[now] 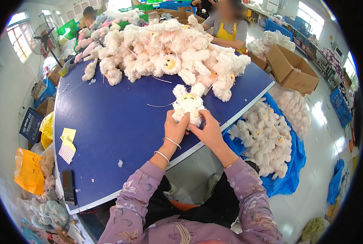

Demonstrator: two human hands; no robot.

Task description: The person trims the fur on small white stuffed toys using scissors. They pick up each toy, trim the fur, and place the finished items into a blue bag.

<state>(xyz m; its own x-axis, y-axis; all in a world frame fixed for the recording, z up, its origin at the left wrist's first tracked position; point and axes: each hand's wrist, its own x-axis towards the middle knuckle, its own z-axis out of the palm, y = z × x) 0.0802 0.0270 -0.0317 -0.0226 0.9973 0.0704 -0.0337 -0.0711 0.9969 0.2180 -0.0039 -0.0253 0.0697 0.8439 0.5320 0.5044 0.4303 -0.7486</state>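
Note:
A white plush toy with two long ears and a yellowish face stands upright between my hands, just over the near edge of the blue table. My left hand grips its lower left side, thumb pressed to the front. From the other side my right hand closes on the toy's lower body. Loose white thread trails leftward from beside the toy. Behind it rises a large heap of similar white plush toys, several with yellow faces and hanging threads.
A blue-lined bin full of white plush toys stands right of the table. Beyond it is an open cardboard box. Yellow paper slips and a black oblong object lie at the table's left. A person in a yellow apron works across.

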